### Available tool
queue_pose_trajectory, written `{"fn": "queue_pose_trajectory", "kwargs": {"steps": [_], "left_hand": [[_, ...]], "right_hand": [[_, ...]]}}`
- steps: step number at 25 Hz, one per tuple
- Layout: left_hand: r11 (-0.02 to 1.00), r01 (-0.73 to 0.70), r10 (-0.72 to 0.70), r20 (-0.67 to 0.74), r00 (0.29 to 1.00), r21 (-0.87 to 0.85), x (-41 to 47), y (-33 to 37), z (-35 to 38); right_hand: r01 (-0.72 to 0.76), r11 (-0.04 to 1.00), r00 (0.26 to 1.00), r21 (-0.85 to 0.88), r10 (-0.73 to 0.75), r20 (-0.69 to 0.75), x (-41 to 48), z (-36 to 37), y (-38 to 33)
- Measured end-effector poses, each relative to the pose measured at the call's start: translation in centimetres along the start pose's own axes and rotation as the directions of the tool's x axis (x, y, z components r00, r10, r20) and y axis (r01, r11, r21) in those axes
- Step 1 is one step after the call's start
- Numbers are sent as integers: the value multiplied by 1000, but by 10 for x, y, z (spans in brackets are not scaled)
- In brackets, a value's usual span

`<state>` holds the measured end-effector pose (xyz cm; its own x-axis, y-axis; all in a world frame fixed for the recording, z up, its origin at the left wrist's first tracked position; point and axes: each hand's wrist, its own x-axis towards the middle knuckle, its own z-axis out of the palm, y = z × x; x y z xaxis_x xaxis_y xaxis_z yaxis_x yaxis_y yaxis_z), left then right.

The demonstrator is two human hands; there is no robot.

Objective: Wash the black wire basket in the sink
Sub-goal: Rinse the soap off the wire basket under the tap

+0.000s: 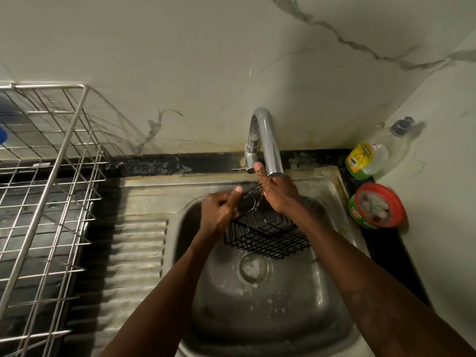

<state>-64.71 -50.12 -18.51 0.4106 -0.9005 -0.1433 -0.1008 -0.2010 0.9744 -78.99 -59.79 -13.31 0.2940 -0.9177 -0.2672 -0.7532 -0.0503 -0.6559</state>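
Both forearms reach in from the bottom edge, and from my end they meet over the sink (332,181). Between them the basket (268,235) is held tilted above the basin, just beyond the drain (253,266), with its near edge dipping lowest. My left hand (221,207) is wet and grips the basket's left rim, fingers curled round the wire and thumb pointing up. My right hand (277,194) sits at the far right corner of the basket, directly under the spout of the tap (268,140), thumb stretched up towards it. Its fingers are hidden behind the hand, so I cannot tell whether they clasp the wire or only rest against it. Foam sits on the drain. Left of the basin lies the ribbed drainboard (139,253), and beyond that a steel rack (51,176). On the right counter stand a soap bottle (373,153) and a red-rimmed tub (377,204).
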Motion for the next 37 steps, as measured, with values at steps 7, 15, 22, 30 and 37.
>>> {"fn": "queue_pose_trajectory", "kwargs": {"steps": [7,15,22,30,37], "left_hand": [[990,-94,102,-72,992,101,12,26,39],[992,107,-117,-184,976,-64,3,-11,2],[994,93,-102,-240,965,-49,0,5,4],[934,343,-354,-386,852,-100,-4,6,2],[809,555,-578,-438,688,-196,1,0,-9]], "right_hand": [[191,982,962,5,-186,-202,-26,33,-2],[-94,955,982,-282,42,-186,-19,10,86],[271,924,953,-270,-296,-57,-29,69,-1],[114,947,984,-302,-149,-98,-14,50,26],[-43,993,997,-112,50,61,4,42,53]]}}
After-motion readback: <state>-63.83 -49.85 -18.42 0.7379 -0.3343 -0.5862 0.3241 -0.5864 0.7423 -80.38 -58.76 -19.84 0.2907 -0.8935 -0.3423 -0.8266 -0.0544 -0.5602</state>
